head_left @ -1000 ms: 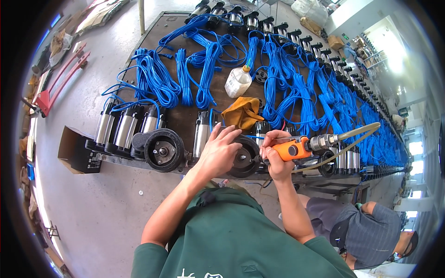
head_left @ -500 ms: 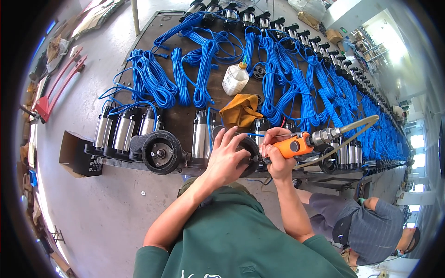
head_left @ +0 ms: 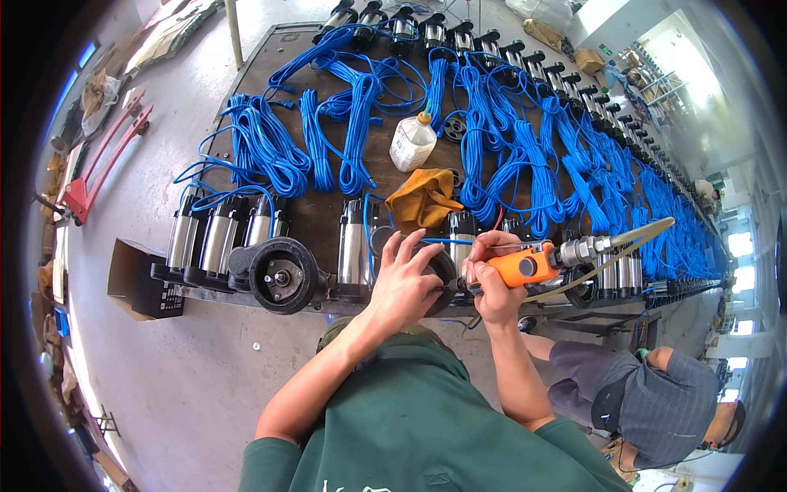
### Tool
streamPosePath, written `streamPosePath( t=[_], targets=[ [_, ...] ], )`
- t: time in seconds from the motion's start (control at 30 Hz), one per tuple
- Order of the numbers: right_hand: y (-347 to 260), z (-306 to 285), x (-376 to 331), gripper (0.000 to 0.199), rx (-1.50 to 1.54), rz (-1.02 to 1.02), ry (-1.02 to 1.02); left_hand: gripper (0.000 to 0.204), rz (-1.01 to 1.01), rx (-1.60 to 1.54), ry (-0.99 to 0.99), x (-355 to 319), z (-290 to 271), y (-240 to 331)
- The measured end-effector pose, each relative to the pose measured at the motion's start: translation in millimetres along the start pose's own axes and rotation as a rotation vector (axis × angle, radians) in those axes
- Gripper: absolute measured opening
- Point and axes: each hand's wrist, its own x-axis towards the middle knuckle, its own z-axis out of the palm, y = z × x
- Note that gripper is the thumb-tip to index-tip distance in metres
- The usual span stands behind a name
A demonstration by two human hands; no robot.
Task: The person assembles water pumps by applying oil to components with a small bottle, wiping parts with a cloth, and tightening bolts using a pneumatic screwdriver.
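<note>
My left hand point(head_left: 404, 277) lies flat over the black round end cap point(head_left: 443, 271) of a steel pump at the bench edge. My right hand point(head_left: 492, 275) grips an orange air screwdriver point(head_left: 525, 264), its tip pointing left at that cap beside my left fingers. A metal fitting and a tan hose point(head_left: 631, 242) run off the tool to the right. Another black round end cap point(head_left: 281, 277) sits to the left on the bench edge.
Several steel pump bodies point(head_left: 215, 238) and coils of blue cable point(head_left: 270, 152) cover the long dark bench point(head_left: 328, 209). A white plastic bottle point(head_left: 411, 141) and a yellow rag point(head_left: 422, 201) lie mid-bench. A cardboard box point(head_left: 135, 279) sits left. Another person point(head_left: 648, 402) crouches lower right. A red pallet jack point(head_left: 98, 164) stands far left.
My left hand slid right and down onto the black cap, next to the tool tip. My right hand with the orange tool has barely shifted.
</note>
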Motion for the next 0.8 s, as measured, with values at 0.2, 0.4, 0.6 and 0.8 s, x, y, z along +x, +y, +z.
streamPosePath(
  t=[0.2,0.4,0.6,0.8],
  targets=[
    [-13,2,1,0.035,-0.033,-0.067,0.003,0.014,0.01,-0.001,0.025,-1,2,0],
    [-18,-1,1,0.034,-0.021,-0.075,0.015,0.019,0.002,0.01,-0.004,0,-2,2],
    [-17,-2,-7,0.032,0.042,-0.059,-0.02,0.041,-0.082,-0.148,0.132,-3,-23,-3],
    [-11,4,-8,0.033,0.076,-0.073,-0.045,0.024,0.107,0.263,-0.3,11,-41,-17]
  ],
)
